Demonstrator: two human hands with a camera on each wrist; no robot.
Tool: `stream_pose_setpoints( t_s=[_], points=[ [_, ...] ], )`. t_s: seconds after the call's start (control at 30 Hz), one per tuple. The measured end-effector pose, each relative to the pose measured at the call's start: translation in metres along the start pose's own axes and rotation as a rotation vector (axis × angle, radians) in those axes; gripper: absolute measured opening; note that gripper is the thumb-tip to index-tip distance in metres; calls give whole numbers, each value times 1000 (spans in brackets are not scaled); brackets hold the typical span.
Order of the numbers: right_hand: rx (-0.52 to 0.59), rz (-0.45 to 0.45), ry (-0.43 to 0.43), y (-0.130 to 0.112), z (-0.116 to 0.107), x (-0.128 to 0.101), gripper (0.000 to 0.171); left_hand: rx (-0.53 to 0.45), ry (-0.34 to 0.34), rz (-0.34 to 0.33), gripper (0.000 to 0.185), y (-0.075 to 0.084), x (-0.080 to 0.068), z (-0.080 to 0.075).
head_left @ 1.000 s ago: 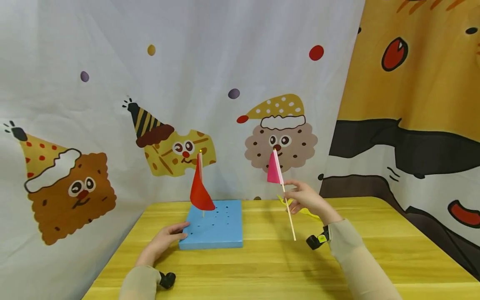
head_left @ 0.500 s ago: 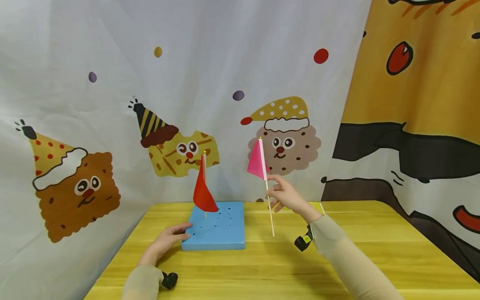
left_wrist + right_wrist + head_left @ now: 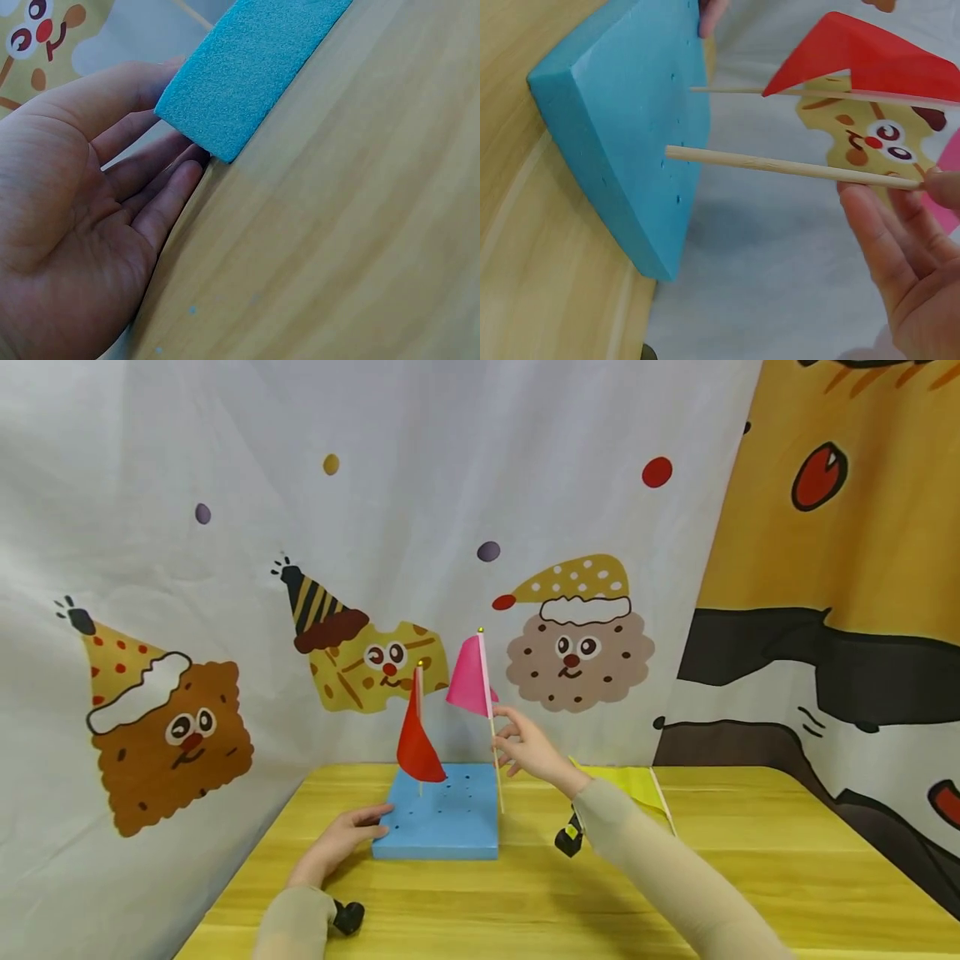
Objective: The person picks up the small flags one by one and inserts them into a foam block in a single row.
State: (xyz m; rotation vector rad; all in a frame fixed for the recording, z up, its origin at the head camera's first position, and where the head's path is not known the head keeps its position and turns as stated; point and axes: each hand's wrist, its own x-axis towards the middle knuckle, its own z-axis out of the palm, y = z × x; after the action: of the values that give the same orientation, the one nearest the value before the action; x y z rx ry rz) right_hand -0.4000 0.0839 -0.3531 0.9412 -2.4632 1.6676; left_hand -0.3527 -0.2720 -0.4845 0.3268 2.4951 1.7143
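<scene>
Right now my right hand [image 3: 525, 750] pinches the stick of the pink flag [image 3: 469, 679] between thumb and fingertips, just below the cloth, with the other fingers relaxed. The stick's lower end sits at the top face of the blue foam block [image 3: 442, 817], near its right edge; from the right wrist view it looks as if the tip has met one of the holes, though I cannot tell how deep it goes. My left hand [image 3: 341, 843] lies flat on the bench [image 3: 525, 893], fingers straight, touching the block's near left corner.

To do this step well, I judge the stick should stay upright under the grip and be pushed straight along its own line, not levered sideways, since foam tears easily. The left fingers should press the block down so it doesn't slide or tip.

Left of the grip, the red flag [image 3: 417, 739] stands planted in the block, near enough that the pink cloth could brush it. A yellow flag [image 3: 637, 783] lies on the bench behind my forearm.
</scene>
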Motion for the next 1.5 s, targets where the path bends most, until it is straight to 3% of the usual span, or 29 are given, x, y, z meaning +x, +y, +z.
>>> stream_pose_setpoints(
  t_s=[0.37,0.63,0.87,1.2,1.5],
  points=[
    [11,-45,-28,2,35,25,45,11,-23,39,50,2,-2,0],
    [7,-58,-46,18,54,40,45,11,-22,57,49,2,-4,0],
    [6,-48,-80,20,65,49,43,32,1,35,49,3,-1,-1],
    [-19,-102,-92,19,80,59,44,9,32,35,46,1,2,0],
    [-42,-104,-51,22,86,69,46,-5,30,35,46,1,1,0]
  ],
)
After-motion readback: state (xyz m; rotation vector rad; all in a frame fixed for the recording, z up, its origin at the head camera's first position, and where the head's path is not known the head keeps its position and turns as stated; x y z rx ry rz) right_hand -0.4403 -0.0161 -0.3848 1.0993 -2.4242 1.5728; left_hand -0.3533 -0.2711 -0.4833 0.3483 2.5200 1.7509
